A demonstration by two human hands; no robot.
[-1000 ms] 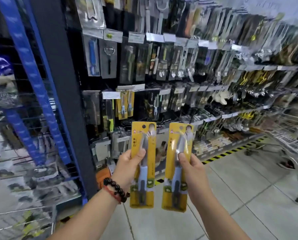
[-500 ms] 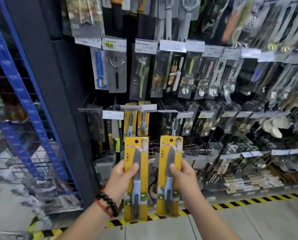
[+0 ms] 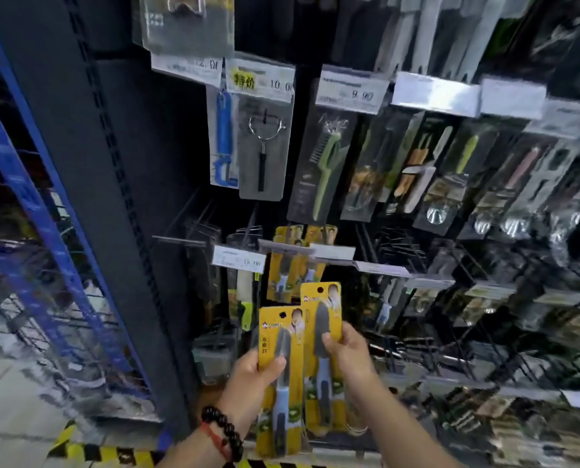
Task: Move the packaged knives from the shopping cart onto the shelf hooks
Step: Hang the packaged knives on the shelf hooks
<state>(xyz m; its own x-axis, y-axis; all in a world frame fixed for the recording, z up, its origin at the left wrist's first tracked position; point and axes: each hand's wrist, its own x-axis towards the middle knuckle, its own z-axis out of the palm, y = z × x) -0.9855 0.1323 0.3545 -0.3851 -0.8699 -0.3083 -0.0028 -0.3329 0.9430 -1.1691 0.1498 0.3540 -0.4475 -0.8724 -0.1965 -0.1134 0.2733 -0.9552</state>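
Low in the middle of the frame, the left hand point(image 3: 252, 376) grips a yellow carded knife pack point(image 3: 279, 383), thumb curled across its front; the right hand point(image 3: 347, 352) pinches a second yellow knife pack point(image 3: 320, 336), held slightly higher. Just above them, matching yellow packs point(image 3: 290, 265) hang on a shelf hook beside a white price tag point(image 3: 238, 260)

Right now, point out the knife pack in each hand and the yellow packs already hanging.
Left pack point(image 3: 279, 336): head view, yellow card above the thumb.
Right pack point(image 3: 320, 298): head view, card top below the hang hole.
Hanging packs point(image 3: 290, 265): head view, card fronts under the price strip.
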